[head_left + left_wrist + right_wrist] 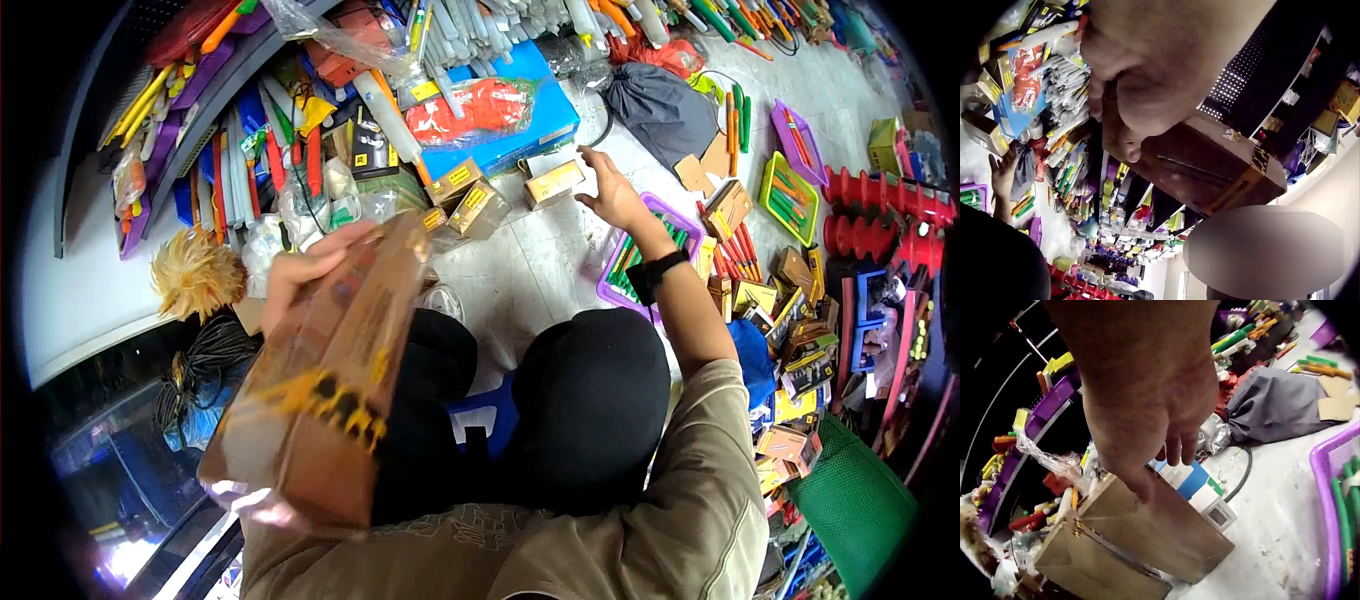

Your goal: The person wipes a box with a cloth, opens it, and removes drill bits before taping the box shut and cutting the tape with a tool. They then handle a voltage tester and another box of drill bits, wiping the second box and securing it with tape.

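A long brown cardboard box (330, 380) with yellow-and-black tape is raised at the left of the head view, tilted and slightly blurred. My left hand (305, 268) grips its upper end; in the left wrist view the thumb and fingers of the left hand (1154, 75) lie over the box (1179, 169). My right hand (617, 200) has its fingers spread beside a small cardboard box (554, 184) on the floor. From the right wrist, the hand (1147, 412) overlaps a box (1166, 531) near its edge; whether they touch I cannot tell.
More small boxes (478, 208) stand left of the right hand. A purple basket (612, 285) with green items lies by the right forearm, a blue box (555, 112) and grey bag (660, 115) beyond. Shelves (185, 140) rise at left; many cartons (810, 350) are piled at right.
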Demonstrator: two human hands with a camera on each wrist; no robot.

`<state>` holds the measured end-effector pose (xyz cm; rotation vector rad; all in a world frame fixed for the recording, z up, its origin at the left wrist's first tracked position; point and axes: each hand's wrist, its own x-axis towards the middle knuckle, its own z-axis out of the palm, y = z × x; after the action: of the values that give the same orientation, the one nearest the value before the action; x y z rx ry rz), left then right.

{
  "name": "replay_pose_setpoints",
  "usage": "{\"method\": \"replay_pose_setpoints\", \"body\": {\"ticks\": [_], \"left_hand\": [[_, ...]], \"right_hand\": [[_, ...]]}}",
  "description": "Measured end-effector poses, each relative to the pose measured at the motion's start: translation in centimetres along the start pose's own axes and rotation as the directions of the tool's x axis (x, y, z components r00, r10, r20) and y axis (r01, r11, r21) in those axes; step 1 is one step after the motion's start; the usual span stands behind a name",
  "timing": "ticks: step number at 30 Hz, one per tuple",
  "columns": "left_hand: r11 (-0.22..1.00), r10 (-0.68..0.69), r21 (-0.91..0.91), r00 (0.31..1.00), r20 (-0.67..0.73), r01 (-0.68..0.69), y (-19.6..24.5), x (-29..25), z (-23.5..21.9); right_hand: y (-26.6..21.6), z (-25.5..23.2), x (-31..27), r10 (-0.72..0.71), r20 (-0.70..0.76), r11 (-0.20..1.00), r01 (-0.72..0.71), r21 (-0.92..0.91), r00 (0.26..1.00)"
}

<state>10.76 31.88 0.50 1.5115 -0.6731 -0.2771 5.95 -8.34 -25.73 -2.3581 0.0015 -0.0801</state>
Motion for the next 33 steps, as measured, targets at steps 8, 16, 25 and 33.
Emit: {"method": "replay_pose_setpoints", "body": {"ticks": [8,16,25,33], "left_hand": [[0.977,-0.185,-0.072,0.969,0.164,0.199,2.2,-0.4,4.0],[0.999,-0.014,-0.034,0.919,0.394,0.03,6.2,-4.9,8.9],[1.0,-0.026,0.008,0.9,0.434,0.024,11.3,-13.7,9.3],[0.978,-0.105,0.207,0.833,0.544,-0.013,16.9,-18.3,5.5]], "right_hand": [[-18.5,-11.6,-6.8,0.106,0.019,0.87,-0.102,0.482,0.994],[-33.8,-14.7,-16.6,-0.09,-0.027,0.885,0.092,0.456,0.996],[-40.1,-11.9,-24.8,-0.187,-0.087,0.931,0.204,0.302,0.979],[-42.0,-8.8,-28.6,-0.013,0.078,0.837,-0.032,0.546,0.997]]}}
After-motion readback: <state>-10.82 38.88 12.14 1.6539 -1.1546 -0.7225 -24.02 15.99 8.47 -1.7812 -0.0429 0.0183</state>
